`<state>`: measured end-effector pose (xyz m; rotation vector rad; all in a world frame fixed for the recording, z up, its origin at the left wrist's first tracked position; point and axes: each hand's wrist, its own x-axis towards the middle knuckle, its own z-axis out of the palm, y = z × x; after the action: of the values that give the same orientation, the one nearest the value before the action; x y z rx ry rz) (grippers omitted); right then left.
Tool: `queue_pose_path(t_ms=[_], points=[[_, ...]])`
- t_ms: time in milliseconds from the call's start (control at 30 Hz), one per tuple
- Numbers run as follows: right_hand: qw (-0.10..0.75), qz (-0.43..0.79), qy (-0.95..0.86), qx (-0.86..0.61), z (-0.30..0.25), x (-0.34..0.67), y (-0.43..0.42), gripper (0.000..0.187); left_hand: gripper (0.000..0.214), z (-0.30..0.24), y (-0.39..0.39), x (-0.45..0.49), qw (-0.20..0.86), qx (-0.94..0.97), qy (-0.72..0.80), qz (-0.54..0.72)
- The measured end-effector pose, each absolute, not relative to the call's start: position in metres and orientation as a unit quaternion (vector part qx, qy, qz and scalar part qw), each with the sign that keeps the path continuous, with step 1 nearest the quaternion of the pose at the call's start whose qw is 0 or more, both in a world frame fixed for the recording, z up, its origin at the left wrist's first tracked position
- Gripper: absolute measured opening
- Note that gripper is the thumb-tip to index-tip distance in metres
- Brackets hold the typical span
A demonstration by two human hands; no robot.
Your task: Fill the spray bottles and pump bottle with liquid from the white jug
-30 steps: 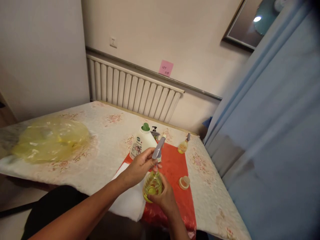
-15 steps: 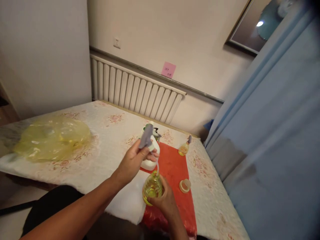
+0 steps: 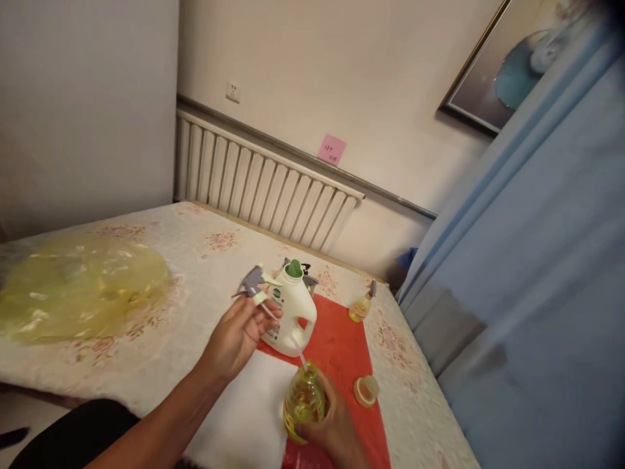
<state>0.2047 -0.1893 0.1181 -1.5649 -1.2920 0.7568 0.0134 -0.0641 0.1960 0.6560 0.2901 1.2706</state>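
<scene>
My left hand [image 3: 234, 339] pinches a grey spray head [image 3: 254, 284] and holds it up and to the left, its thin dip tube [image 3: 288, 332] slanting down towards the bottle's mouth. My right hand [image 3: 332, 426] is wrapped round a small clear bottle of yellow liquid [image 3: 303, 400], upright over the red cloth [image 3: 342, 345]. Just behind the spray head stands a white jug with a green cap [image 3: 291, 306].
A second small spray bottle [image 3: 362, 305] stands at the red cloth's far corner, and a round beige lid [image 3: 366, 389] lies to the right. A white cloth [image 3: 249, 417] lies near me. A yellow plastic bag [image 3: 73, 286] lies at the left. A blue curtain [image 3: 527, 293] hangs at the right.
My left hand has lifted the spray head off the yellow bottle and carried it up and left, drawing the tube nearly out. The right hand keeps the bottle still.
</scene>
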Motion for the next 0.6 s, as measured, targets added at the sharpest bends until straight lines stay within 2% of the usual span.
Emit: queue_pose_path(t_ms=[33,200,333,400,500,600], points=[[0.470,0.306,-0.523,-0.642,0.116,0.208,-0.187,0.073,0.012,0.191,-0.056,0.008,0.753,0.260,0.128,0.591],[0.474,0.226,-0.502,-0.687,0.123,0.234,-0.169,0.072,0.027,0.149,-0.018,-0.012,0.826,0.121,0.118,0.538],[0.448,0.167,-0.531,-0.700,0.163,0.251,-0.144,0.070,0.018,0.101,-0.002,-0.015,0.861,0.113,0.104,0.485],[0.415,0.117,-0.561,-0.707,0.189,0.254,-0.128,0.061,0.026,0.081,0.001,-0.016,0.868,0.126,0.094,0.472],[0.388,0.026,-0.590,-0.708,0.220,0.253,-0.100,0.059,0.048,0.062,0.003,-0.020,0.871,0.130,0.110,0.460],[0.359,-0.017,-0.620,-0.697,0.238,0.253,-0.074,0.059,0.049,0.054,0.006,-0.025,0.877,0.145,0.122,0.441]])
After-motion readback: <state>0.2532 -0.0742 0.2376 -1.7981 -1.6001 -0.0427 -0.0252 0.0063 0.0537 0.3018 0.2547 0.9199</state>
